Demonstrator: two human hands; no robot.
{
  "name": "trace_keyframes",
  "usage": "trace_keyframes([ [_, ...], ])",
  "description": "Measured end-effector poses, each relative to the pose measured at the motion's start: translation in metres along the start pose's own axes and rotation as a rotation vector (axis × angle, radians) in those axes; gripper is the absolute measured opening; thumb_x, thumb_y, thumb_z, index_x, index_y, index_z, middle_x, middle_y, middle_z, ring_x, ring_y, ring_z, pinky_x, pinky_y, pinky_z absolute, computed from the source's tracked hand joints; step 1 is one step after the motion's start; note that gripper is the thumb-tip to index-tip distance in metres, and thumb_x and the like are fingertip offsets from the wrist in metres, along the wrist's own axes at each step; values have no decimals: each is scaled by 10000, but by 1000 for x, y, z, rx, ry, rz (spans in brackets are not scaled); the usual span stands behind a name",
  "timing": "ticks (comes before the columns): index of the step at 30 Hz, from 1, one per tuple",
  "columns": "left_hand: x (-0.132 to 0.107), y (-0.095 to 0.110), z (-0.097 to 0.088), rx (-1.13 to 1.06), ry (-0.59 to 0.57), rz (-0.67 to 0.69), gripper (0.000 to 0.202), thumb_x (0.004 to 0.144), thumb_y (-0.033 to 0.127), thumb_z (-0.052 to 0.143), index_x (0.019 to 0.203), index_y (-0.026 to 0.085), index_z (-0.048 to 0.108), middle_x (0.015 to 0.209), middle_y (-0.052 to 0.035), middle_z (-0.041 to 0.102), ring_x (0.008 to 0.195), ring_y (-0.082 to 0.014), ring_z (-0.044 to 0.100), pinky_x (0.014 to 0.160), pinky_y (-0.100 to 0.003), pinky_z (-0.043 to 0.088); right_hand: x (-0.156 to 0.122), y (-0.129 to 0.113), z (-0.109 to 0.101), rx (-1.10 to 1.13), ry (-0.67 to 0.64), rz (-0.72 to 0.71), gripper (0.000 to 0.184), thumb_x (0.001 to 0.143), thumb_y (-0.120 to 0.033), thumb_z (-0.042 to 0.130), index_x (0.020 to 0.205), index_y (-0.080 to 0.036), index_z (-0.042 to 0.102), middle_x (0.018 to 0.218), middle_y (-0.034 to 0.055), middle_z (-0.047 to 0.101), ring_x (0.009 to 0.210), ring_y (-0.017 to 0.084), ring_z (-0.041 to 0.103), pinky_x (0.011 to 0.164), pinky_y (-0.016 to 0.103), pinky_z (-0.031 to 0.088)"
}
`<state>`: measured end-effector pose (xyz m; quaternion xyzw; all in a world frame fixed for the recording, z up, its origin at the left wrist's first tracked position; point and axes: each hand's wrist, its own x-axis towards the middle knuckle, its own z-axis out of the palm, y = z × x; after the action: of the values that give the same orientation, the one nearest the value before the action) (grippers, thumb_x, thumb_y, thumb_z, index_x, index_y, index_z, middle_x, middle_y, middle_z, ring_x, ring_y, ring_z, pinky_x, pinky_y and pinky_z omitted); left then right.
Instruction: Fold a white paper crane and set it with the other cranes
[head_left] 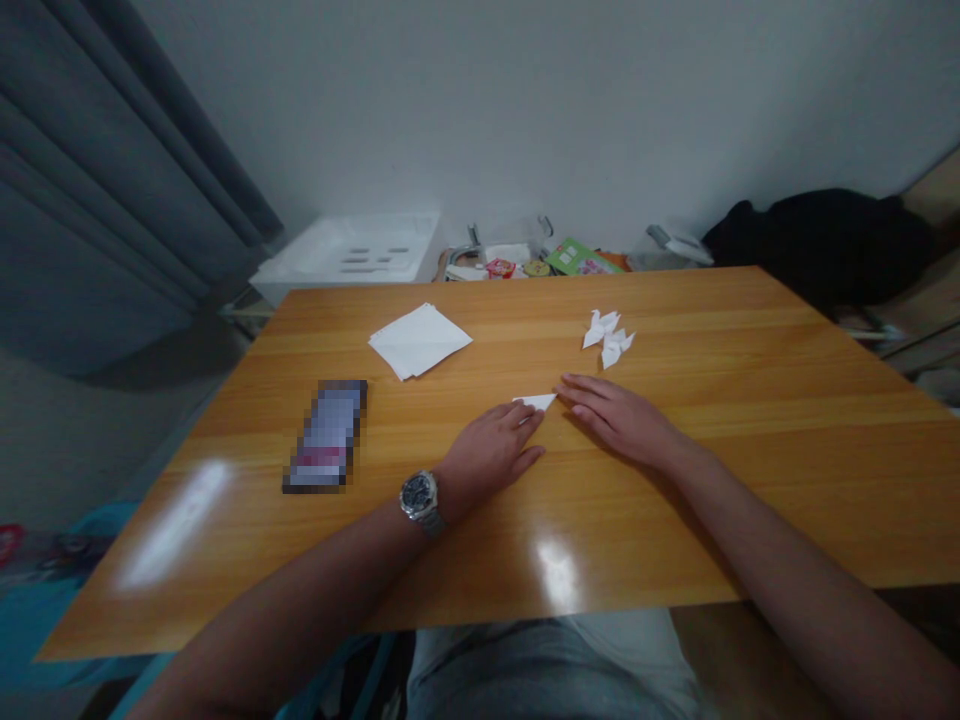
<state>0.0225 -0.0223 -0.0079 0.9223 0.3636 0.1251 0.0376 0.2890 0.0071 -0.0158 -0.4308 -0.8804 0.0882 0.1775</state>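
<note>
ok, both hands are on the table (675, 530), palms down, fingers stretched out. a small folded white paper (540, 402) lies between them, near mid-table. left hand (491, 445) has its fingertips over the paper's near-left part; steel watch (419, 493) on that wrist. right hand (611, 415) has its fingertips at the right corner; from where i stand, can't tell if they press on it or just meet it. two folded paper figures (616, 347) sit beyond the right hand, close together. paper stack (420, 342) far left, phone (328, 437) nearer, left of the left hand.
</note>
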Motion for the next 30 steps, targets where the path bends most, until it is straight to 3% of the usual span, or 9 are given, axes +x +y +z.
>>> trace_keyframes([
  [9, 0, 2, -1, -6, 4, -4, 463, 1037, 383, 483, 1414, 114, 490, 1413, -150, 575, 1353, -273, 524, 1125, -405, 461, 1, -1, 6, -71, -27, -39, 442, 1061, -379, 390, 1430, -235, 586, 1524, 119, 525, 1368, 295, 531, 1121, 539, 448],
  [18, 4, 4, -3, 14, -20, -24, 513, 1033, 399, 484, 1455, 108, 457, 1406, -157, 567, 1293, -265, 540, 1112, -397, 457, 2, 4, 6, 14, 5, 7, 484, 1078, -366, 313, 1434, -166, 573, 1493, 119, 560, 1368, 246, 539, 1163, 470, 430],
  [30, 4, 3, -4, 21, -22, -32, 511, 1025, 411, 497, 1457, 140, 465, 1404, -126, 563, 1281, -266, 529, 1104, -395, 458, 2, -2, 5, -92, -27, -52, 442, 1058, -382, 382, 1442, -279, 574, 1526, 92, 527, 1359, 293, 528, 1119, 529, 445],
])
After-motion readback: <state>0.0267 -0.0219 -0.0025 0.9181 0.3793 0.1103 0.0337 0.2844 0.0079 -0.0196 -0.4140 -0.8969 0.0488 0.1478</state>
